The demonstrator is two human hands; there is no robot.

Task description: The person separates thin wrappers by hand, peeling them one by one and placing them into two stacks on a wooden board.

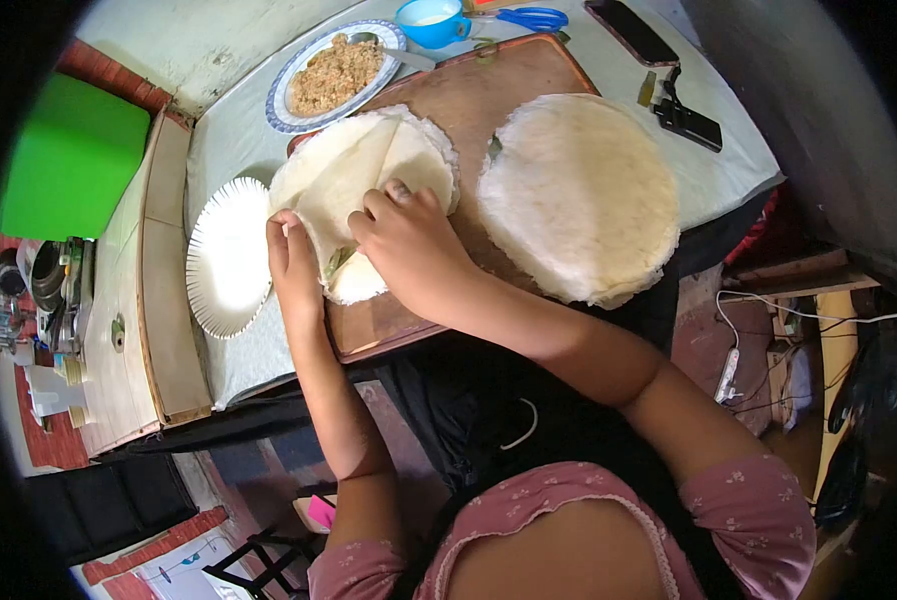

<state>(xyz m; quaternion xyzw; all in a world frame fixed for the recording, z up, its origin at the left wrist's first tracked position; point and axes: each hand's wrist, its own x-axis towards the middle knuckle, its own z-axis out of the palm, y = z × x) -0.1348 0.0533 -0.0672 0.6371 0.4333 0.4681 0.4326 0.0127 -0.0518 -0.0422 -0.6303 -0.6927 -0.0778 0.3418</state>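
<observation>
Left hand [291, 258] and right hand [409, 235] touched a thin, partly folded sheet [359, 155], near each other, whether pinching it I could not tell, sheet on a brown board [479, 90], beside a pale round stack [581, 200]

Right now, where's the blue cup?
In the head view, the blue cup is at the top, near centre, between the food plate on its left and the blue-handled scissors on its right.

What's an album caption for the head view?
Left hand and right hand handle a thin wrapper over a brown board, near a plate of crumbly food.
</observation>
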